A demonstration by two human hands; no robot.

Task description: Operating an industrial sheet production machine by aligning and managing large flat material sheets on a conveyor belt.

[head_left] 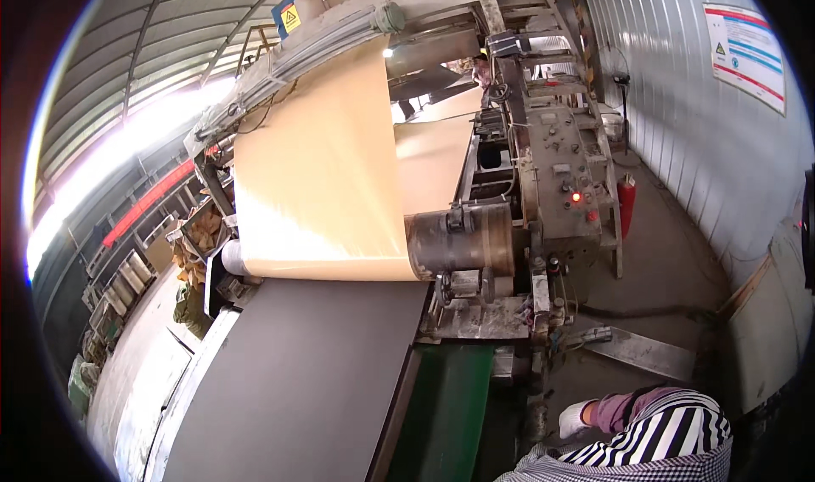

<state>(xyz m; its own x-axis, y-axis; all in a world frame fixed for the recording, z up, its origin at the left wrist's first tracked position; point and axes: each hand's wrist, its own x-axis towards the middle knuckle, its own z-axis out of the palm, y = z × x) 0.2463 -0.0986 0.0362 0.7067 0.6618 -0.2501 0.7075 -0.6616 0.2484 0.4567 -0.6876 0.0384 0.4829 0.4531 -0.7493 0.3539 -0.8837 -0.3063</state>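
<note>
Presently, head view. Tan sheet [318,168]: passed around the roller [463,237], rising up the machine [562,155]. Dark sheet [297,380]: flat below the roller, reaching the view's lower edge. Threading looks done; neither sheet's end is visible, so the amount left cannot be told. Right hand [574,419], apparently white-gloved: lower right, apart from both sheets; whether its fingers are wide, narrow or holding anything cannot be told. Left hand: out of view.

Green-surfaced machine bed [446,405]; broad dark-grey sheet [297,380] lying flat along it.
</note>
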